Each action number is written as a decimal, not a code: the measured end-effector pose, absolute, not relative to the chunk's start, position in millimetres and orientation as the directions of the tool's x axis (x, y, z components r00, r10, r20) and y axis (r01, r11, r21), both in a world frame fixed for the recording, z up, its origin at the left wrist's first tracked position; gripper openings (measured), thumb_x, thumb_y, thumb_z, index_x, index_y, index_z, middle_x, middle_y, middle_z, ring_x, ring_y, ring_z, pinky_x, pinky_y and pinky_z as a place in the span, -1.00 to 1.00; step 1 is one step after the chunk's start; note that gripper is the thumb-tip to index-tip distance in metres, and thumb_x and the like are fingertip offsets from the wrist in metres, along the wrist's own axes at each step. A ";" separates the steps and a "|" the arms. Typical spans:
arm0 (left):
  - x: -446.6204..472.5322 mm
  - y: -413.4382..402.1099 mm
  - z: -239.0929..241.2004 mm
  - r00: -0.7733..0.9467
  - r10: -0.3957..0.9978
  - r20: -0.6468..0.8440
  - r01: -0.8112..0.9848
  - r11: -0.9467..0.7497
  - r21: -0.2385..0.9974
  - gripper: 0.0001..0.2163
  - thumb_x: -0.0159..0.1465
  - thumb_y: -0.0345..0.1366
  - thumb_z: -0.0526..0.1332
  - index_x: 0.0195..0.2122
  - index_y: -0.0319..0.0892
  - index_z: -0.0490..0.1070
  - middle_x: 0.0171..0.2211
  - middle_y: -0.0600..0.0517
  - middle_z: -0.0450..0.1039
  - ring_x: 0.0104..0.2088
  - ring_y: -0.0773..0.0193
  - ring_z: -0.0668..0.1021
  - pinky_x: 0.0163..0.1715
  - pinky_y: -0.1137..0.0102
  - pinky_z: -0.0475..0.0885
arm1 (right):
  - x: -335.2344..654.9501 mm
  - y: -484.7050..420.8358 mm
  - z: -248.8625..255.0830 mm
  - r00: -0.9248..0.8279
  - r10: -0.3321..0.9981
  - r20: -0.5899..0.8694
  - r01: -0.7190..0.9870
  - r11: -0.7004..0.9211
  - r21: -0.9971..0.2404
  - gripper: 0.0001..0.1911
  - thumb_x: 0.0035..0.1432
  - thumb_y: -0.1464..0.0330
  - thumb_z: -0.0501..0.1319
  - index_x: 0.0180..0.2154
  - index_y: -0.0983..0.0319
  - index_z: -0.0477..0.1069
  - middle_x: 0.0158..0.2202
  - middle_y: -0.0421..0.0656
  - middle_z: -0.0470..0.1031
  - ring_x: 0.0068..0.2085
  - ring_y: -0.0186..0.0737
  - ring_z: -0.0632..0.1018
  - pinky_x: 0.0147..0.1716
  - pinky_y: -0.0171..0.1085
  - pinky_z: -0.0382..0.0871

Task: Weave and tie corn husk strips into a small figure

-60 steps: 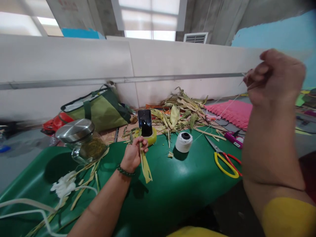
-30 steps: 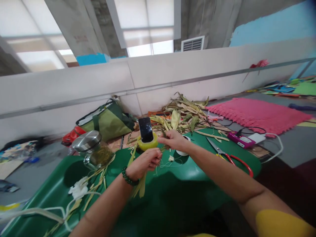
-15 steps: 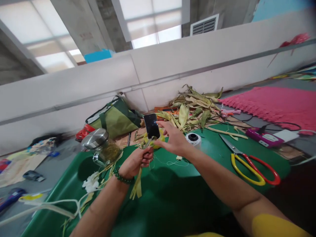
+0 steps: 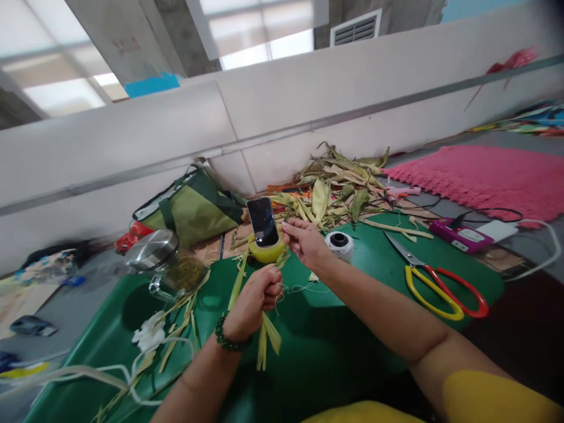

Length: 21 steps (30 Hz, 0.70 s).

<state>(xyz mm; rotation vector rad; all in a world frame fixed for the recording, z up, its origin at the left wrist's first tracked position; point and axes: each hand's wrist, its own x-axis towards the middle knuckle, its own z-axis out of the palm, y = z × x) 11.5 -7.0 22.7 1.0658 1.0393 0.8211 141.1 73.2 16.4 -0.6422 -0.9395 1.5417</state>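
Head view: left hand (image 4: pixel 258 296) fingers clamp leaf strips (image 4: pixel 267 338); right hand (image 4: pixel 304 241) fingers pinched, probably on thread (image 4: pixel 301 288) slack beneath them; binding looks unfinished.

Left hand (image 4: pixel 258 296) fisted; right hand (image 4: pixel 304 241) pinched

Green bead bracelet (image 4: pixel 231 341), yellow sleeve (image 4: pixel 493 399)

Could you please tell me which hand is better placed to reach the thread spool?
Probably the right: the right hand sits beside the thread spool, while the left hand is farther off and shut on the leaf strips.
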 end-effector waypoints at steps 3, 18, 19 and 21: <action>19.6 -8.7 27.7 0.335 0.909 -0.247 -0.068 0.285 0.956 -0.65 0.10 -0.07 0.17 -0.57 -0.13 0.00 -0.66 0.26 -0.14 -0.68 0.53 -0.10 -0.71 0.57 -0.23 | 136.7 74.1 23.7 -0.108 0.988 0.113 -0.557 0.034 -0.830 -0.78 -0.18 0.24 0.33 -0.53 0.25 0.40 -0.81 -0.40 0.14 -0.75 -0.52 0.07 -0.78 -0.43 -0.16; -10.9 -13.8 32.5 0.264 0.902 -0.342 -0.173 0.393 0.903 -0.68 0.11 -0.17 0.20 -0.57 -0.14 0.03 -0.68 0.27 -0.15 -0.68 0.53 -0.12 -0.75 0.63 -0.18 | 244.2 108.6 47.0 0.278 0.772 0.572 0.600 0.325 -0.731 -0.75 -0.08 0.36 0.29 -0.27 0.27 0.43 -0.21 0.04 0.49 -0.20 -0.03 0.49 -0.25 -0.12 0.37; -11.5 -11.9 35.7 0.261 0.905 -0.336 -0.180 0.387 0.904 -0.69 0.11 -0.18 0.20 -0.57 -0.15 0.04 -0.68 0.27 -0.14 -0.69 0.54 -0.11 -0.76 0.64 -0.18 | 234.2 100.8 46.6 0.197 0.794 0.575 0.640 0.341 -0.689 -0.76 -0.04 0.36 0.27 -0.26 0.28 0.45 -0.16 0.06 0.49 -0.15 0.00 0.48 -0.21 -0.10 0.36; -12.5 -7.8 41.9 0.255 0.909 -0.329 -0.195 0.382 0.904 -0.71 0.10 -0.21 0.21 -0.56 -0.15 0.06 -0.68 0.27 -0.12 -0.69 0.54 -0.10 -0.77 0.65 -0.17 | 209.2 84.6 44.1 -0.021 0.853 0.522 0.550 0.446 -0.706 -0.82 0.08 0.30 0.19 -0.33 0.27 0.48 -0.26 -0.01 0.51 -0.23 -0.08 0.50 -0.28 -0.16 0.37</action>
